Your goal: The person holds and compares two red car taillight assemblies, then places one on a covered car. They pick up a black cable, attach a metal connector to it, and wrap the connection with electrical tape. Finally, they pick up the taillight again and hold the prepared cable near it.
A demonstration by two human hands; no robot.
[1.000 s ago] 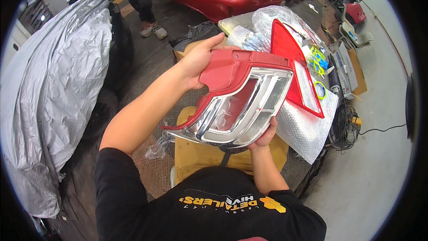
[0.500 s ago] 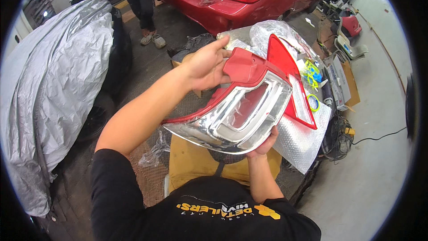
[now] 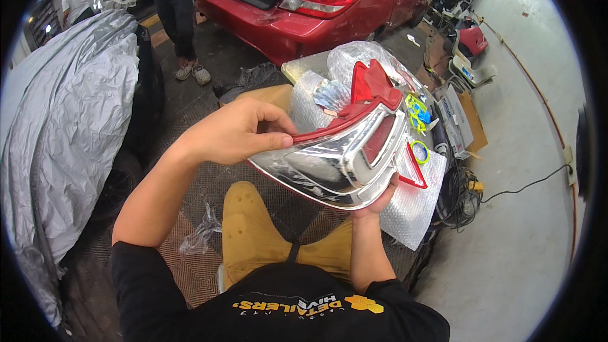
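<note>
The tail light unit (image 3: 345,152) is held in the air at chest level, above the person's mustard-coloured trousers (image 3: 253,234). Its chrome reflector housing faces up toward the camera, and its red lens edge runs along the far side. The left hand (image 3: 237,132) grips the near-left end of the unit, thumb on the chrome face and fingers curled over the red edge. The right hand (image 3: 379,197) supports the unit from below; only its fingertips show, wrapped around the lower right rim, so the rest of its grip cannot be seen.

Directly behind the unit lies a sheet of bubble wrap (image 3: 408,212) on a low work surface, with a second red lamp part (image 3: 370,82) standing among clear plastic wrapping. To the right of the unit lie several yellow-green tape rings (image 3: 417,114). Further right is a tangle of black cables (image 3: 459,193). Beyond the unit stands a red car (image 3: 316,6) with its boot open. Left of the unit is a vehicle under a grey cover (image 3: 60,126). Another person (image 3: 174,6) stands near the red car's rear corner.
</note>
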